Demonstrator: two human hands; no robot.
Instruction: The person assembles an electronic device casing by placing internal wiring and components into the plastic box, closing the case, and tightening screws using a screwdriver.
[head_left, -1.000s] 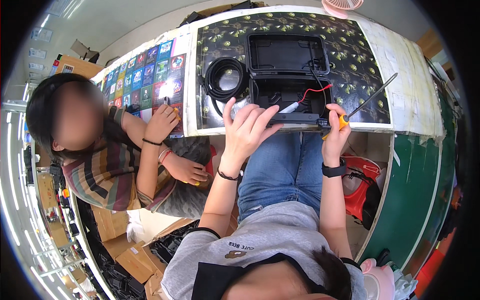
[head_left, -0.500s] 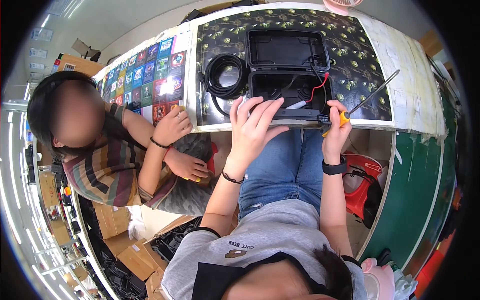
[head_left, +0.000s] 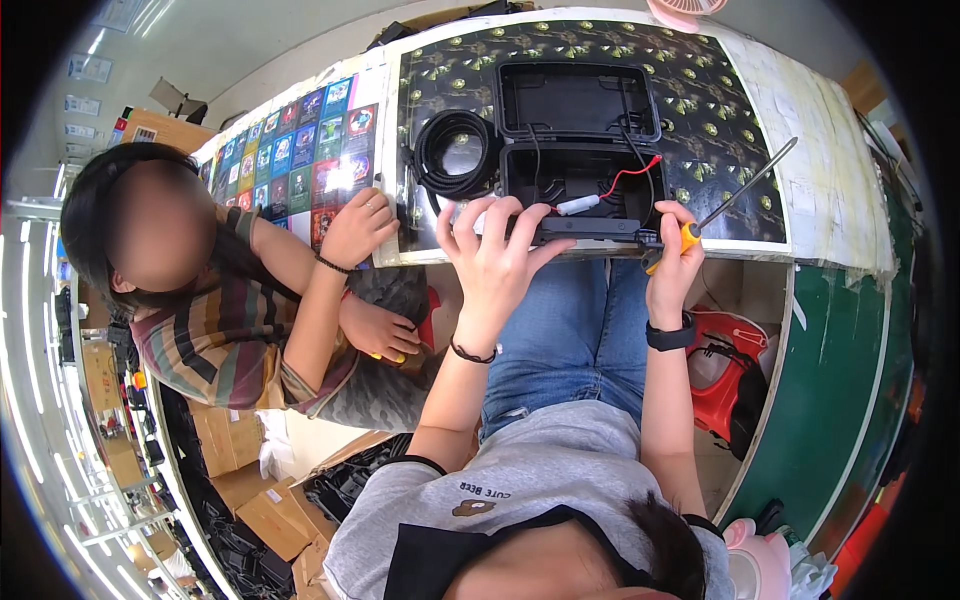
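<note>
An open black plastic case (head_left: pixel 580 140) lies on the patterned table (head_left: pixel 700 110), lid tipped back, with red and black wires (head_left: pixel 625 178) and a white connector inside. My left hand (head_left: pixel 497 255) grips the case's near edge, fingers spread over the rim. My right hand (head_left: pixel 672 262) holds a screwdriver (head_left: pixel 735 195) by its yellow handle at the case's near right corner, the shaft pointing up and to the right over the table.
A coil of black cable (head_left: pixel 452 152) lies left of the case. A seated person in a striped top (head_left: pixel 230 340) rests one hand (head_left: pixel 358 228) on the table edge at left. A red device (head_left: pixel 725 365) stands on the floor at right. Cardboard boxes (head_left: pixel 260 500) sit lower left.
My left hand has slid left and settled on the case's near edge. The other person's hand rose from their lap to the table edge. The screwdriver has hardly moved.
</note>
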